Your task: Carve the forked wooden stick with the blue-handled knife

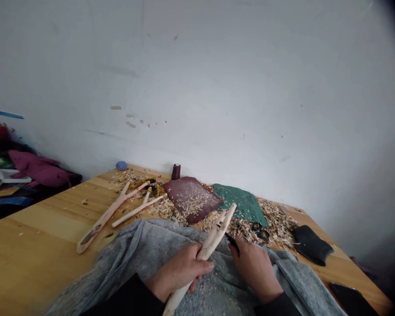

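My left hand (182, 267) is wrapped round the shaft of a pale, peeled forked stick (208, 246), which slants up and away to the right. In my right hand (255, 265) is a carving knife with a black handle (231, 240). Its tip end reaches the stick just at the fork; the blade is small and hard to make out. Beneath both hands a grey cloth (145, 250) covers my lap and the table's near edge, sprinkled with fine shavings.
Two more forked sticks (102, 224) lie on the wooden table (36, 245) at left. Wood shavings (279, 221) surround a maroon sheet (192, 197) and a green sheet (240, 202). A thread spool (175, 172) stands behind. At right are a black curved piece (312, 245) and a phone-like black slab (352, 298).
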The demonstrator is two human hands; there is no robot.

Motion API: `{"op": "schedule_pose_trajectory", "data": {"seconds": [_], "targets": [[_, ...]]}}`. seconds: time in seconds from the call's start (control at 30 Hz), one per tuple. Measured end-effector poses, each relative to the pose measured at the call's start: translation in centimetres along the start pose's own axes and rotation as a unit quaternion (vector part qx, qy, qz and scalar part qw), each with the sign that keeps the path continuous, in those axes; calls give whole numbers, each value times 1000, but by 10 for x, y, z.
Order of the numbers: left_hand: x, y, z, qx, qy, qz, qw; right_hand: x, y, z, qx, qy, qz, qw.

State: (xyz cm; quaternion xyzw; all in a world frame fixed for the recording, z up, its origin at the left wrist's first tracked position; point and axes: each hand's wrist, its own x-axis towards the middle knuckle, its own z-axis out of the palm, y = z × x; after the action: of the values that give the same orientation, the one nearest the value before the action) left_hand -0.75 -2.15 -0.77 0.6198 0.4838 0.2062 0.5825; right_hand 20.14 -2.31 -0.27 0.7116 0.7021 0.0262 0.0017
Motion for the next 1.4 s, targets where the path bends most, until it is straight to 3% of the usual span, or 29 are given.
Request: {"op": "schedule_pose_trajectory", "data": {"seconds": [0.2,0.53,0.77,0.83,1.03,1.23,1.4], "targets": [[-2,3,1,-8,21,-16,1000,-6,-10,1,26,-18,-71,997],[-1,2,1,-5,16,5,1000,0,-2,1,-3,8,-9,1000],[5,-5,2,-13,29,-9,999,-11,-16,2,34,-11,-110,993],[4,-4,1,-7,26,-2,1000,-10,-14,1,37,-6,-105,994],[-1,0,1,3,21,-2,1000,0,-1,-4,9,11,4,1000],[2,-3,0,6,18,-7,1000,-6,-13,0,24,-25,-75,997],[1,-2,-1,26,5,-2,1000,-8,-14,-2,40,-20,-64,997]]}}
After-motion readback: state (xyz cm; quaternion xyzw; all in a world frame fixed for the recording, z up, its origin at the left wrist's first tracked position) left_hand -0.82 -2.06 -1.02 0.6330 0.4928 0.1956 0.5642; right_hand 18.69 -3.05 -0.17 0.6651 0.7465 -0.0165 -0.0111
